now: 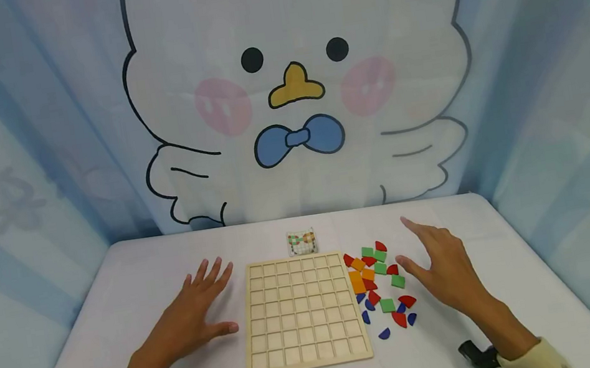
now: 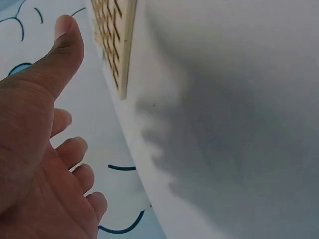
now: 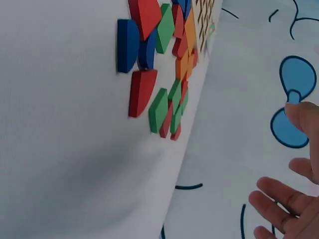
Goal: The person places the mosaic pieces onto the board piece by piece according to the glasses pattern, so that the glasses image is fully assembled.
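Two bare hands appear in the head view, both free of any object: we see the left hand (image 1: 194,314), fingers spread, left of the square pale wooden grid board (image 1: 303,315), and the right hand (image 1: 445,266), relaxed, well to the board's right. Between that hand and the board we find flat red rounded wedges (image 1: 399,319), green squares (image 1: 387,305), orange blocks (image 1: 357,282) and blue half-discs (image 1: 384,333), some right beside the board's edge. Just beyond the board lies a small printed card (image 1: 302,243).

In the left wrist view, we see the left hand grasping nothing, apart from the board.

In the right wrist view, we see the right hand's fingers loosely bent and unladen; the coloured pieces lie beside the board.
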`<act>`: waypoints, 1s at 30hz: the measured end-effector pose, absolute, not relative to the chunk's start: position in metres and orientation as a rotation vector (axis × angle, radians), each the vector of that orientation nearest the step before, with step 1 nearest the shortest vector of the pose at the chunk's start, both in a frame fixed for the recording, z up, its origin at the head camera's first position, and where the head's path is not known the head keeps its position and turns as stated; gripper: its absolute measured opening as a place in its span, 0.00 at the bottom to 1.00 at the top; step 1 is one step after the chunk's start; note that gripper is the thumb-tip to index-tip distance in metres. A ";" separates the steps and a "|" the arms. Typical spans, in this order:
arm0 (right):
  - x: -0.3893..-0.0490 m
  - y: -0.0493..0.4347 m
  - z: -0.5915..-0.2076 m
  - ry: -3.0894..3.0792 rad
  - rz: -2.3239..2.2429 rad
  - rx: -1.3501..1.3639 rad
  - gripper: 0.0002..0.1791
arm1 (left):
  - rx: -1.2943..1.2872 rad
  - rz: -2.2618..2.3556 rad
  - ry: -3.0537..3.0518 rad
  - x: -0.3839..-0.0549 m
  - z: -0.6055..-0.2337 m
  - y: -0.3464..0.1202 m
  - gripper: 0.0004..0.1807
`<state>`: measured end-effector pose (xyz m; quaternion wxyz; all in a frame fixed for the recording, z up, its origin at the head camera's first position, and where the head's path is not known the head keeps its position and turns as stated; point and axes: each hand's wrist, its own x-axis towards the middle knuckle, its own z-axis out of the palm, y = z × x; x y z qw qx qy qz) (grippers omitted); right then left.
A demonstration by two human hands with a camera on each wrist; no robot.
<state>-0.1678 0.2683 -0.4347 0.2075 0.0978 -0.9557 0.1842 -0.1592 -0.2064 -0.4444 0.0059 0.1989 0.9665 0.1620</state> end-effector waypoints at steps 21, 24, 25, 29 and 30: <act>-0.186 0.214 -0.469 -2.908 0.772 0.222 0.25 | 0.703 0.731 2.767 -0.161 -0.478 -0.195 0.63; -0.189 0.210 -0.473 -2.913 0.767 0.241 0.21 | 0.723 0.739 2.751 -0.162 -0.479 -0.194 0.62; -0.190 0.209 -0.474 -2.913 0.762 0.252 0.20 | 0.719 0.738 2.747 -0.162 -0.479 -0.194 0.62; -0.195 0.206 -0.476 -2.918 0.720 0.272 0.17 | 0.735 0.723 2.753 -0.162 -0.478 -0.194 0.62; -0.196 0.205 -0.476 -2.922 0.707 0.273 0.16 | 0.742 0.719 2.753 -0.162 -0.477 -0.194 0.62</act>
